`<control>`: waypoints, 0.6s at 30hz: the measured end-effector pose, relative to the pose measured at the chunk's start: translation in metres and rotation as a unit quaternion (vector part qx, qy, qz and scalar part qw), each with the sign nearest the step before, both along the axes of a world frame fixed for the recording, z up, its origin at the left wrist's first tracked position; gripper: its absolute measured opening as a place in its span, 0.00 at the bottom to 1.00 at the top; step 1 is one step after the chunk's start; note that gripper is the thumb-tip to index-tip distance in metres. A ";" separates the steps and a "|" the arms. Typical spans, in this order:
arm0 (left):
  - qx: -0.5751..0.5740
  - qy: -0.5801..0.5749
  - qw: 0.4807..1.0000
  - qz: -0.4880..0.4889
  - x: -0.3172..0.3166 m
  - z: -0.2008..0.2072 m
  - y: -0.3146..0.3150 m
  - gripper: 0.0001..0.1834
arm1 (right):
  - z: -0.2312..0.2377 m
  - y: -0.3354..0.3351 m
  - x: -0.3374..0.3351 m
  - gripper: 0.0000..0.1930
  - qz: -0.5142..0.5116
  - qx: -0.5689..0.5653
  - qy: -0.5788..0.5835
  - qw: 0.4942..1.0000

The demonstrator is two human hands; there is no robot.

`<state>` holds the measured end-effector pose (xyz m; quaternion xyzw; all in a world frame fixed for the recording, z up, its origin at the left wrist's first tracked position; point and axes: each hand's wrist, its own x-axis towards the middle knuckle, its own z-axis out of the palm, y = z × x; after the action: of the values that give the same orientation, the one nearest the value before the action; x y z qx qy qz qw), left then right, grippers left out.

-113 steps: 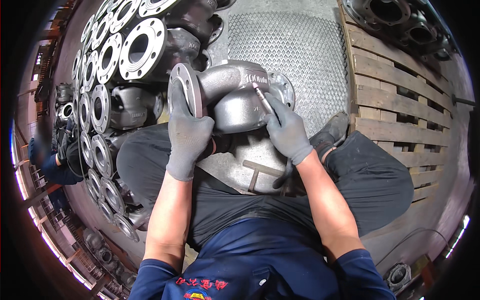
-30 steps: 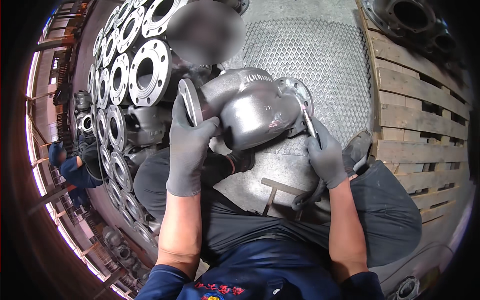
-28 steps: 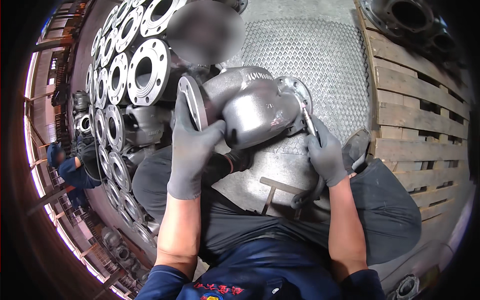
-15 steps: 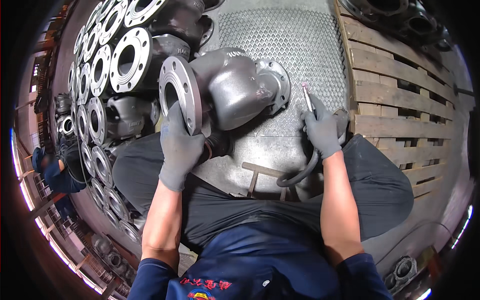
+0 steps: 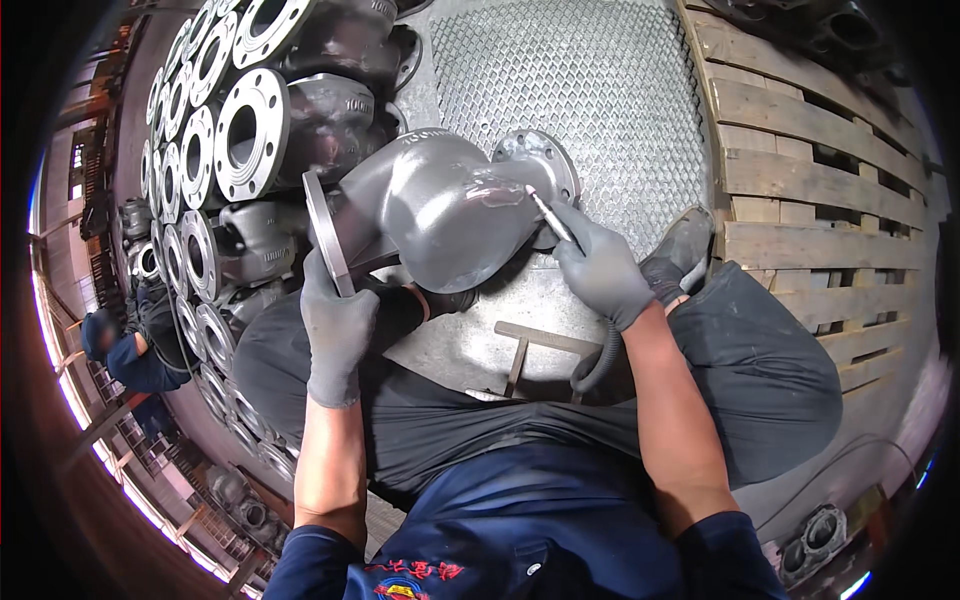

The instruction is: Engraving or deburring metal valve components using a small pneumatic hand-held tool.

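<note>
A grey cast-metal valve body (image 5: 425, 220) with a round flange at each end lies tilted in front of me. My gloved left hand (image 5: 335, 325) is closed on the rim of its left flange (image 5: 324, 230), which now stands nearly edge-on. In my gloved right hand (image 5: 603, 265) is a slim, pen-shaped air grinder (image 5: 553, 217) with a small pinkish tip. That tip is at the body's surface, just beside the right flange (image 5: 548, 165); whether it touches I cannot tell. A dark hose (image 5: 600, 362) hangs below the right hand.
Stacked flanged valve bodies (image 5: 250, 135) rise at the left. Diamond-patterned metal mesh (image 5: 630, 110) lies beyond the casting, with a wooden pallet (image 5: 800, 185) at the right. A T-shaped metal piece (image 5: 540, 335) sits between my legs. Another person (image 5: 135, 350) is far left.
My right hand has brought the grinder left, from over the mesh to the valve body. The left hand has turned the casting, so its left flange faces me less.
</note>
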<state>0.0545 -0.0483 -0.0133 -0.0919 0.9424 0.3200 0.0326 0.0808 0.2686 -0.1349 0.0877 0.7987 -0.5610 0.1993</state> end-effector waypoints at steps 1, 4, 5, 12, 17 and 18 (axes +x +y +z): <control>-0.002 -0.008 1.000 -0.001 0.000 0.001 -0.001 0.34 | 0.002 -0.005 -0.001 0.30 -0.002 -0.001 -0.001 1.000; 0.007 -0.020 1.000 0.010 0.002 0.000 -0.004 0.35 | 0.007 -0.022 0.003 0.29 -0.029 -0.013 0.062 0.998; 0.007 -0.019 1.000 0.011 0.002 -0.001 -0.005 0.35 | 0.010 -0.028 0.007 0.29 -0.029 -0.013 0.063 0.998; 0.001 0.003 1.000 0.002 0.004 -0.006 -0.009 0.37 | 0.011 -0.043 0.015 0.29 -0.048 0.004 0.113 0.992; 0.024 0.015 1.000 -0.007 0.003 -0.005 -0.002 0.37 | -0.001 -0.039 0.020 0.29 -0.044 0.029 0.195 0.979; 0.013 0.003 1.000 0.003 0.001 -0.003 0.001 0.36 | 0.002 -0.036 0.017 0.29 -0.035 0.015 0.207 0.978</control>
<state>0.0552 -0.0471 -0.0163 -0.0931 0.9379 0.3329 0.0298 0.0976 0.2322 -0.1326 0.0008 0.8272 -0.5618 0.0087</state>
